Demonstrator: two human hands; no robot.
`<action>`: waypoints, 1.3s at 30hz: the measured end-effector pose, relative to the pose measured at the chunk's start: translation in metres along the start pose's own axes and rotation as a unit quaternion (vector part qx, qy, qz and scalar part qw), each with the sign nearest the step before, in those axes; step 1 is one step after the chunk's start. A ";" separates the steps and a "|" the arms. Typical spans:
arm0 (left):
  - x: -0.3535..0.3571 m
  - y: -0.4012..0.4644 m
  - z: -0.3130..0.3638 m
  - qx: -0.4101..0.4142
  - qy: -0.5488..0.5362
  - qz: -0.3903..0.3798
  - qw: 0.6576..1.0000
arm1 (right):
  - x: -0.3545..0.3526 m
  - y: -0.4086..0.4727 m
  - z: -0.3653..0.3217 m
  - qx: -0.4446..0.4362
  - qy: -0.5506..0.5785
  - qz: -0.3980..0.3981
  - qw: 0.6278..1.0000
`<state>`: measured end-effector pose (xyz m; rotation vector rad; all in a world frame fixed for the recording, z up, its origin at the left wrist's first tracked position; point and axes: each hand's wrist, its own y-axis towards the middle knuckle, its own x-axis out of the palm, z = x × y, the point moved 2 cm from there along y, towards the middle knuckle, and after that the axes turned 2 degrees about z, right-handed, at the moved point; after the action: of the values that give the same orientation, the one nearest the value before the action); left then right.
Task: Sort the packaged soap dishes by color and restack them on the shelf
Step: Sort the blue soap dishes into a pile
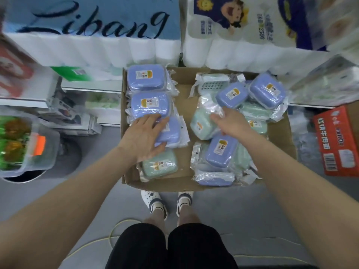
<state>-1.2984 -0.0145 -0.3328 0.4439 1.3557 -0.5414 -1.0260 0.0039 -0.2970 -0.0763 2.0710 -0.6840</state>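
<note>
Blue "Libang" pack point(93, 22), red carton point(338, 140) barcode

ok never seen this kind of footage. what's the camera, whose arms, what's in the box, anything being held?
One picture only, from a wide-angle camera worn on a person's head, looking down; there is no robot. The bare arms, black shorts and white shoes are the wearer's own.

In front stands an open cardboard box holding soap dishes in clear plastic bags. On its left side blue ones lie in a row, with a green one nearest the person. On its right, blue and green ones lie mixed in a loose pile.

The left hand rests on a blue dish, thumb at its near edge. The right hand reaches into the pile, fingers relaxed; it seems to grip nothing.

Paper-roll packs fill the shelves behind.
</note>
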 end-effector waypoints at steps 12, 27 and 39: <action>0.030 -0.001 -0.013 -0.039 0.051 -0.070 0.996 | 0.040 0.000 0.008 -0.181 -0.006 0.140 0.974; 0.024 -0.006 -0.029 -0.059 0.036 -0.071 0.995 | 0.115 -0.056 0.003 -0.366 -0.157 0.105 0.911; 0.033 -0.005 -0.030 -0.061 0.044 -0.055 0.996 | 0.197 -0.046 -0.019 -0.342 -0.328 -0.053 0.879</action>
<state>-1.3213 -0.0043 -0.3704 0.2971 1.4961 -0.5312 -1.1632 -0.0875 -0.4157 -0.7272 1.5462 0.0659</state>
